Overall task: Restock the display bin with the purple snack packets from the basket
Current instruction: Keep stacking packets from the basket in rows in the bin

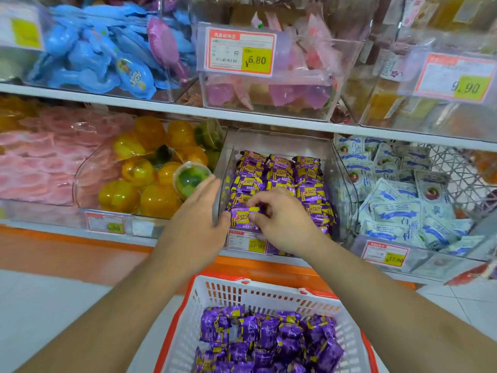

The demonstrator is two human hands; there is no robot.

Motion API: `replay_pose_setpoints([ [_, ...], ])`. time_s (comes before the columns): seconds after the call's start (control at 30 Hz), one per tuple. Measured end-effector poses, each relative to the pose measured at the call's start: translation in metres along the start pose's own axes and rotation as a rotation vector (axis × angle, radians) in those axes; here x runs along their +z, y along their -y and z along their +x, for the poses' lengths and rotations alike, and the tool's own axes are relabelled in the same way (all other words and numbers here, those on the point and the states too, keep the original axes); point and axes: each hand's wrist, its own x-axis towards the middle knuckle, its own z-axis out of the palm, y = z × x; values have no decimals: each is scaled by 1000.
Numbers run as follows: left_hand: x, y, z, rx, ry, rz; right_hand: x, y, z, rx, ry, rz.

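A clear display bin (329,168) on the lower shelf holds rows of purple and yellow snack packets (279,173). My right hand (279,224) pinches one purple packet (243,218) at the bin's front left corner. With its fingers straight, my left hand (195,224) lies against the bin's left wall, thumb touching the same packet. Below, a white basket with an orange rim (258,294) holds several more purple packets (269,340).
Left of the bin is a clear bin of yellow and green jelly cups (150,181), right of it a bin of pale blue packets (398,203). A shelf edge (242,118) with more bins runs above. Price tags hang on the fronts.
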Motion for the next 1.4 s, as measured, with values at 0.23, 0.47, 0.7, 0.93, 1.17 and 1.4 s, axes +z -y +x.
replay_pose_setpoints([
  [0.23,0,4,-1,24,-8,-12,9,0,-9,-64,-16,-140],
  [0.47,-3,3,-3,28,-2,-34,10,3,-27,-178,-87,-100],
  [0.7,-2,3,-11,60,20,-69,16,5,-33,-136,7,-106],
  [0.93,-3,-1,-44,107,-114,-89,4,12,-73,-174,-248,-116],
  [1.17,34,21,-112,18,86,-44,45,-9,-140,-90,-73,25],
  [1.4,100,102,-163,-360,389,131,124,-59,-189,247,444,-55],
])
